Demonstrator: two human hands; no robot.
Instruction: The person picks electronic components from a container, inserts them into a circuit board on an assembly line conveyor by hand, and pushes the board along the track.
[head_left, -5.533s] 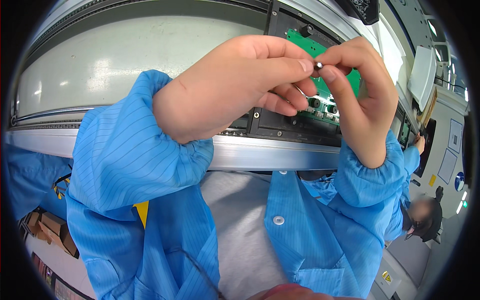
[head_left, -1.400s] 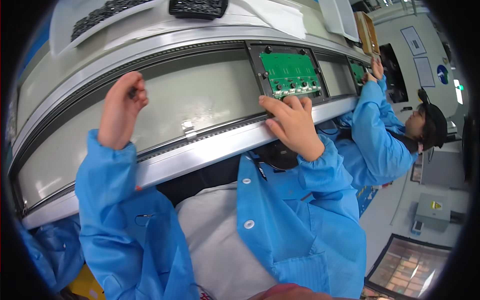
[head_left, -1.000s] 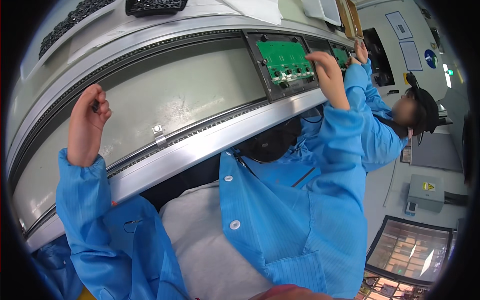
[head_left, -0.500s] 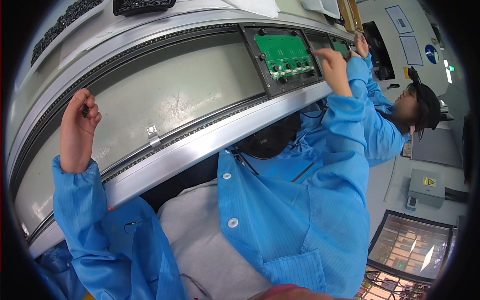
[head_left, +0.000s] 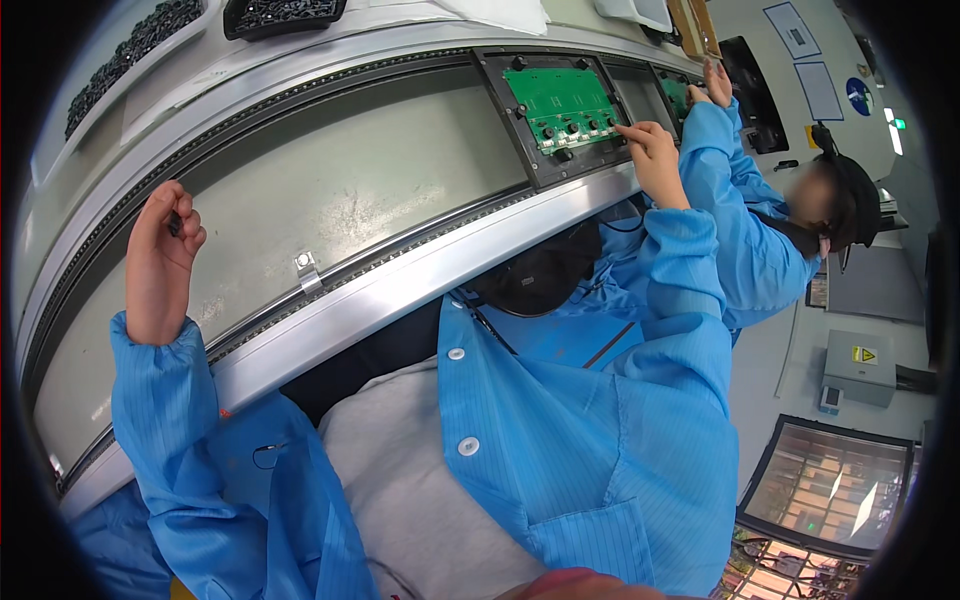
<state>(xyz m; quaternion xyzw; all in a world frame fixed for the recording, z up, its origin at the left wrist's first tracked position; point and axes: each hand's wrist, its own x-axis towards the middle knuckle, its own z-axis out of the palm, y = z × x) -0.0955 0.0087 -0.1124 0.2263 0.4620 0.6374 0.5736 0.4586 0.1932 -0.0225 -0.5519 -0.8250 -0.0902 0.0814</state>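
Note:
My left hand [head_left: 166,232] is raised over the left part of the conveyor, its fingers curled round a small black part [head_left: 175,224]. To the right, a green circuit board [head_left: 562,92] sits in a dark frame-like carrier [head_left: 510,140] on the conveyor. Black round parts and white connectors line the board's near edge. My right hand [head_left: 655,160] reaches to that edge's right end, thumb and index finger pinched together against the last black part. Whatever lies between those fingertips is too small to make out.
Conveyor rails [head_left: 400,270] cross in front of me. Beyond them stand a black tray [head_left: 285,14] and a white tray [head_left: 125,90] of small black parts. At right, a co-worker in a blue sleeve [head_left: 735,190] reaches over a second green board [head_left: 675,97].
My right hand has moved down and left, and its fingers have come together at the board's near right corner. My left hand has barely moved. The co-worker's hands have shifted slightly.

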